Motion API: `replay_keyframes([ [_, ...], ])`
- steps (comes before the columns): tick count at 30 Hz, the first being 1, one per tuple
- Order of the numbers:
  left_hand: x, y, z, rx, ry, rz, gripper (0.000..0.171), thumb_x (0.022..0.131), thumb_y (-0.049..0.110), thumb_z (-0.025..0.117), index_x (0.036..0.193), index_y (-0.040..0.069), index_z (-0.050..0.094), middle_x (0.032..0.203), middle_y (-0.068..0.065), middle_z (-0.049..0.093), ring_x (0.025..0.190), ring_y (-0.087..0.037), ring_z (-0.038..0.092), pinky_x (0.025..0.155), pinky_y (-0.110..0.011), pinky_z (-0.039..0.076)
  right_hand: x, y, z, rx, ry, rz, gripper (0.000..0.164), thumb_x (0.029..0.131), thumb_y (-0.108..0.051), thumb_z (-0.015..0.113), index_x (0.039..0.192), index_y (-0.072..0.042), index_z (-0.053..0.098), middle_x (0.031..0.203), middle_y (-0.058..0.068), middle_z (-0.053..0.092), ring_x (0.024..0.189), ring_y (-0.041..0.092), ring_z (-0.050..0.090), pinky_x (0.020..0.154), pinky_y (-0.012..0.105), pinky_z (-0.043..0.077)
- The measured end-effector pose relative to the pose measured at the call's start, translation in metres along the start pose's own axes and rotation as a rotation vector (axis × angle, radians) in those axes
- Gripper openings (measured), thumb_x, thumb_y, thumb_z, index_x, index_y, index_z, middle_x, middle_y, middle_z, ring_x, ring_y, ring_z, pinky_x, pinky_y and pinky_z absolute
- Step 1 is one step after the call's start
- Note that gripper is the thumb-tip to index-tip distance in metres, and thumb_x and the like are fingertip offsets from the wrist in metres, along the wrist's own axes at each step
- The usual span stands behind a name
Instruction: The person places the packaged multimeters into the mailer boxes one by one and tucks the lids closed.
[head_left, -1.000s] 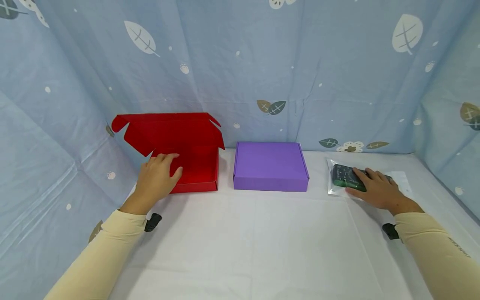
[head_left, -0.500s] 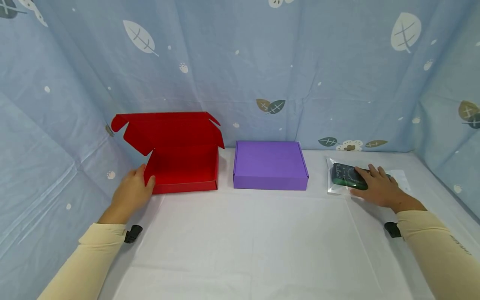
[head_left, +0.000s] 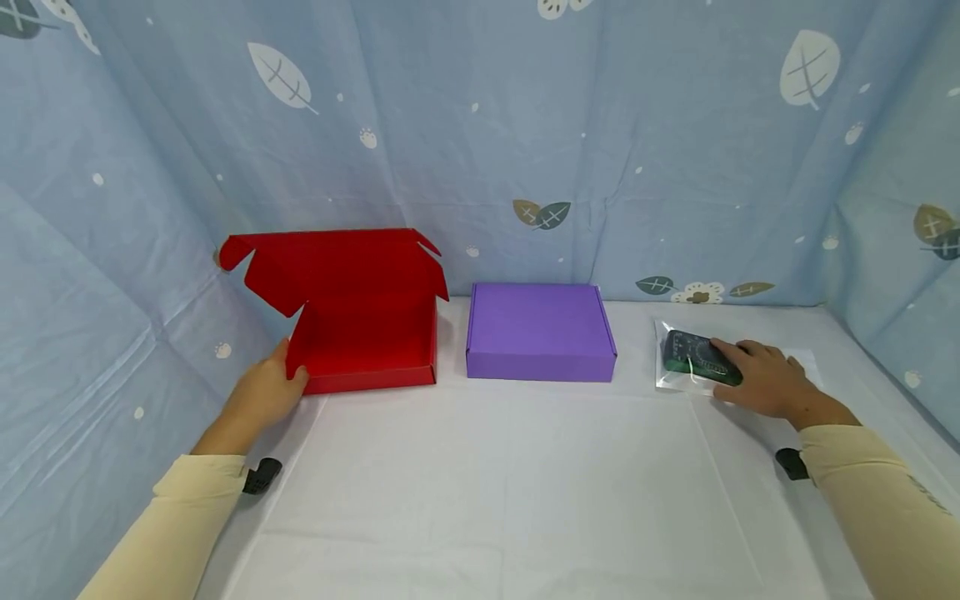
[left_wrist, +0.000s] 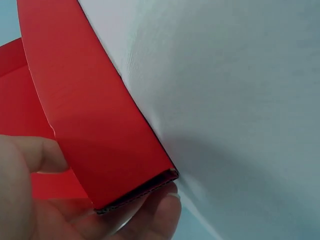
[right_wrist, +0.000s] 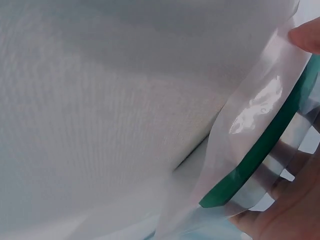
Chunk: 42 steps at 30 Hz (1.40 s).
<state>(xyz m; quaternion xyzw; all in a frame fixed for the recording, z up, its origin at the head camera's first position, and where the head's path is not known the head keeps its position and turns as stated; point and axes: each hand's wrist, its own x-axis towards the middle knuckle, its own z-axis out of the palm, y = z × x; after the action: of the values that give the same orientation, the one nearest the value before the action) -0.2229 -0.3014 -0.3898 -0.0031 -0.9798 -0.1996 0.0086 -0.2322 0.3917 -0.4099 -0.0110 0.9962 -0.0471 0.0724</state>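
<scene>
An open red cardboard box (head_left: 367,333) stands at left in the head view, its lid raised at the back. My left hand (head_left: 266,387) pinches its left front corner. In the left wrist view the thumb (left_wrist: 42,155) is at the inner side of the red wall (left_wrist: 95,110), with fingers curled around its outer end. At right, a clear plastic bag (head_left: 675,379) holds a flat dark item (head_left: 693,354) with pale markings and a green edge (right_wrist: 270,147). My right hand (head_left: 768,383) grips its right part, thumb on the near side and fingers on the far side. The palm hides that end.
A closed purple box (head_left: 540,325) sits between the red box and the bag. All rest on a white cloth-covered table (head_left: 510,483). A blue patterned curtain (head_left: 465,150) hangs along the back and sides.
My left hand has moved from over the red box's inside, left and down, to its left front corner. My right hand has shifted slightly right along the bagged item.
</scene>
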Motion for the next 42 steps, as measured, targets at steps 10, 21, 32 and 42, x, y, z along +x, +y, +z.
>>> replay_keyframes([
  [10,-0.020,0.005,-0.001,-0.022,-0.057,-0.002,0.072,0.098,0.022,0.045,0.148,-0.021,0.017,0.140,-0.045,0.039,0.121,-0.059,0.050,0.095,-0.067,0.046,-0.006,0.004,0.000,0.070,0.007,0.020,0.090,0.084,-0.050,0.071,0.149,-0.001,0.032,0.134,0.047,0.030,0.114,0.063,0.037,0.097,0.079,0.033],
  [21,-0.043,0.002,0.001,0.003,-0.119,0.034,0.077,0.099,0.026,0.050,0.151,-0.017,0.014,0.144,-0.045,0.036,0.122,-0.059,0.051,0.094,-0.068,0.047,-0.005,0.014,0.005,0.051,-0.001,-0.013,0.097,0.084,-0.060,0.068,0.152,-0.003,0.028,0.143,0.041,0.034,0.121,0.062,0.040,0.091,0.080,0.035],
  [32,-0.065,0.004,-0.001,0.031,-0.161,0.043,0.085,0.099,0.035,0.055,0.154,-0.012,0.011,0.148,-0.041,0.034,0.126,-0.059,0.046,0.089,-0.069,0.049,-0.011,0.015,0.002,0.120,-0.012,-0.016,0.107,0.081,-0.064,0.070,0.153,-0.001,0.022,0.138,0.044,0.033,0.118,0.062,0.037,0.092,0.077,0.038],
  [42,-0.081,0.004,-0.001,0.084,-0.154,0.042,0.088,0.098,0.045,0.055,0.156,-0.008,0.015,0.144,-0.038,0.044,0.116,-0.054,0.057,0.078,-0.066,0.052,-0.014,0.019,0.007,0.132,0.021,-0.031,0.116,0.080,-0.070,0.068,0.157,-0.003,0.013,0.134,0.047,0.032,0.115,0.063,0.035,0.088,0.075,0.040],
])
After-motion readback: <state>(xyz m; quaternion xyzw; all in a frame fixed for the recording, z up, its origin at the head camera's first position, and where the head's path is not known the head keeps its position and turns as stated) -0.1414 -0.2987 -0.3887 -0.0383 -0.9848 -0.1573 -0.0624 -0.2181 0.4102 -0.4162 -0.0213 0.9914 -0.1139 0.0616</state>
